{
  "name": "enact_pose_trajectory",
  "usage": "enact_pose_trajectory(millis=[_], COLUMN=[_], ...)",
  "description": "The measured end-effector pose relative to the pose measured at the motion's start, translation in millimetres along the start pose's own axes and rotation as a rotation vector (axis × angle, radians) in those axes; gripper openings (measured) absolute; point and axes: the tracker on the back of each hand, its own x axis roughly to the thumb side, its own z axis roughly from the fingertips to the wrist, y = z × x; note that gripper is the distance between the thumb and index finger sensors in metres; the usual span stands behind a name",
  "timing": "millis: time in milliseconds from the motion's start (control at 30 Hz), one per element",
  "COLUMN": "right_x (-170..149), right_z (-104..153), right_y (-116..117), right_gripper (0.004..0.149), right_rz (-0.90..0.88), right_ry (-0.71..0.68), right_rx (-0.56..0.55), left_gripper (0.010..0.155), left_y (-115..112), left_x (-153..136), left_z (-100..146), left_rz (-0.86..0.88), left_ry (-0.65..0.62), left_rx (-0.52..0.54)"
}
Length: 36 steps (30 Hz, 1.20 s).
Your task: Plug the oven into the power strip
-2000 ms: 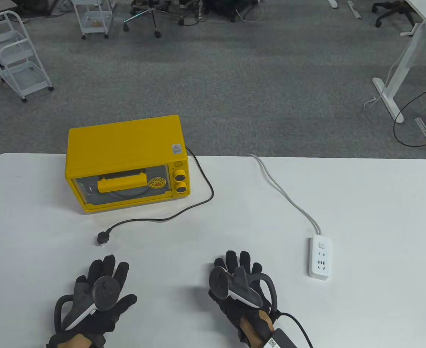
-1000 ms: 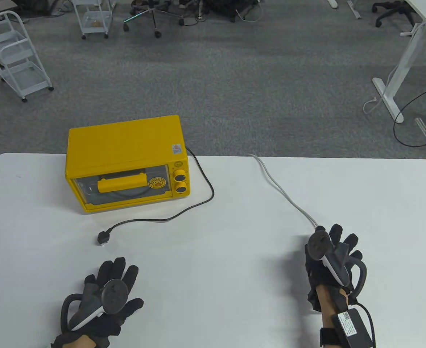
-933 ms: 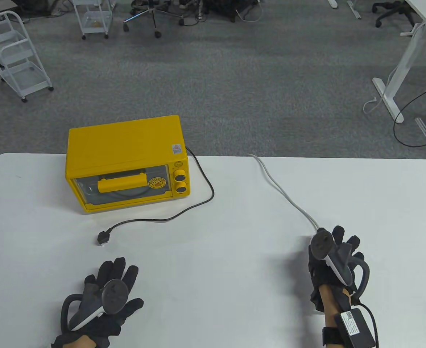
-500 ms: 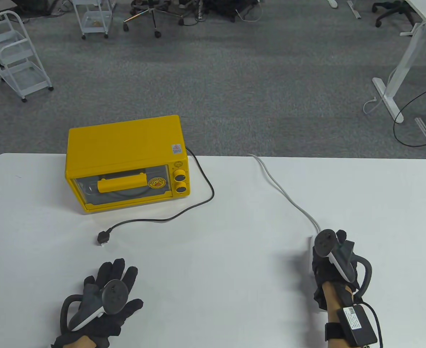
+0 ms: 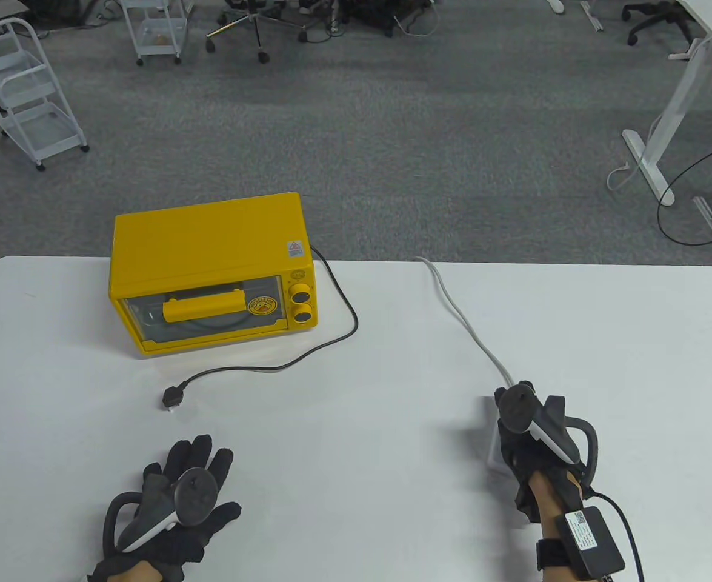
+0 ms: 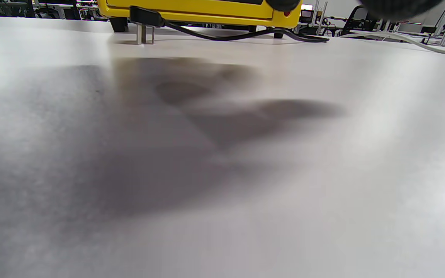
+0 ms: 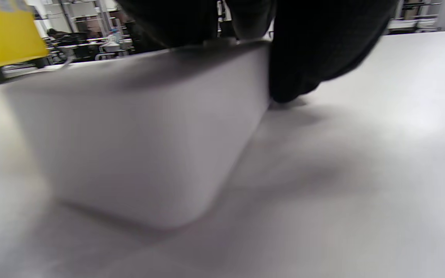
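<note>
The yellow oven stands at the table's back left. Its black cord runs forward to a black plug that lies loose on the table, prongs down in the left wrist view. My left hand rests flat and spread on the table, just in front of the plug and holding nothing. My right hand grips the white power strip from above. The hand hides most of the strip in the table view. In the right wrist view my fingers wrap over the strip's top and side.
The strip's grey-white cable runs from under my right hand to the table's back edge. The white table lies between the plug and the strip. Carts, chairs and desk legs stand on the floor beyond.
My right hand moved right to the power strip, closed on it, and has shifted it leftward with its cable. The left hand, plug and oven have hardly moved.
</note>
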Motion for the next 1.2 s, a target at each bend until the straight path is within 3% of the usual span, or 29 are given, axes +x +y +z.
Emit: enact_pose_trajectory(millis=[233, 500, 800, 1067, 1200], right_x=[40.1, 85.6, 147.1, 216.1, 246.5], right_z=[14.7, 30.4, 47.9, 68.7, 72.1], right_y=[2.4, 10.7, 16.8, 28.8, 35.6], right_gripper=[0.059, 0.072, 0.072, 0.073, 0.073], right_rz=[-0.002, -0.063, 0.052, 0.072, -0.016], right_ry=[-0.146, -0.281, -0.328, -0.37, -0.368], right_rx=[0.07, 0.188, 0.109, 0.012, 0.049], left_gripper=[0.086, 0.084, 0.074, 0.069, 0.064], left_y=[-0.3, -0.5, 9.4, 36.8, 49.0], left_x=[1.7, 3.2, -6.4, -47.5, -61.2], left_z=[-0.6, -0.8, 2.4, 2.0, -7.8], left_rz=[-0.005, -0.012, 0.02, 0.248, 0.28], left_ry=[-0.007, -0.01, 0.015, 0.088, 0.12], left_rx=[-0.007, -0.014, 0.018, 0.119, 0.151])
